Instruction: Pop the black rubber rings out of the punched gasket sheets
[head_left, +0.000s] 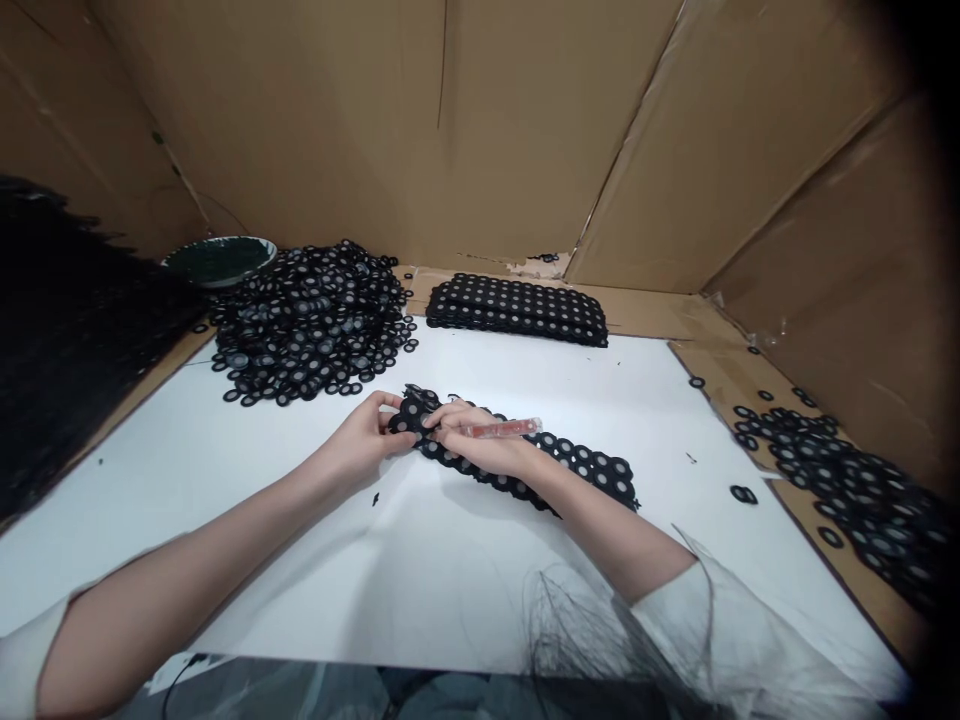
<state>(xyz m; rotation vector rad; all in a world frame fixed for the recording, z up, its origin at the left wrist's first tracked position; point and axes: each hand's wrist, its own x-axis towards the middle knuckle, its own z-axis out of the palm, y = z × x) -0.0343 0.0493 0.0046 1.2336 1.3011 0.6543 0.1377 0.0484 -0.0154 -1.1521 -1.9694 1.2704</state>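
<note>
- Left fingers pinch the left end of a black ring sheet.
- Right fingers grip a red handle over it.
- Loose rings lie heaped beyond.

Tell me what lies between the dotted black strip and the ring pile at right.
Right of the strip, the head view shows white tabletop bearing a dark scrap and overlapping black rings.

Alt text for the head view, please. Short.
A person's left hand grips the left end of a long black grey-dotted strip on a white board, while the right hand holds a slim red tool over it. Behind are a heap of loose black rings and a stack of black grey-dotted pieces, before brown cardboard walls.
</note>
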